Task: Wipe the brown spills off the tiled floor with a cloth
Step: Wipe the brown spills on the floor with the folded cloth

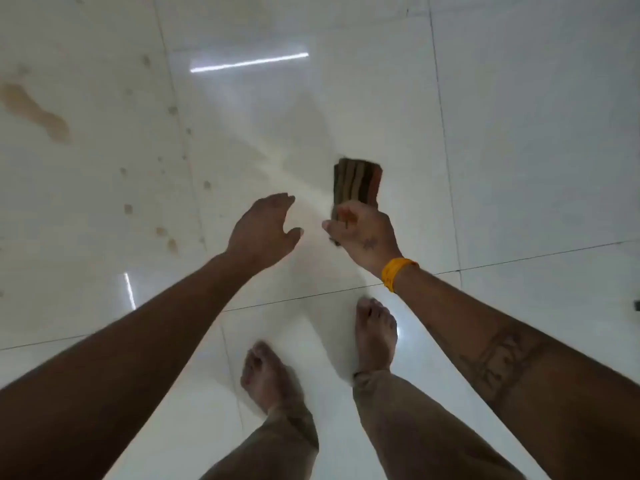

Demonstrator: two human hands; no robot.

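I have the cloth (pixel 358 183) up in my right hand (pixel 363 233), folded into a thick striped brown pad, and I carry it high and clear of the floor (pixel 519 133) because nothing under it needs wiping: the tile directly ahead of me looks clean and glossy. My fingers are curled around the lower edge of the pad, thumb pointing inward, so most of the cloth stands above my knuckles, ready to be pressed flat. A yellow band (pixel 396 273) sits on that wrist.

The brown mess lies well off to my left. The big smear (pixel 34 110) stretches near the left edge of the view, and a trail of small drips (pixel 166 233) runs down along the tile joint between it and me. None of it looks touched by the cloth yet, so I judge the wiping proper has not begun on this patch.

My left hand (pixel 263 226) holds nothing; it is stretched forward, palm down, fingers relaxed and a little spread, thumb apart, close beside the right hand but not touching it or the cloth. Both forearms reach out ahead of me at about the same height. My bare feet (pixel 375 336) stand on the tile below, near the joint line.
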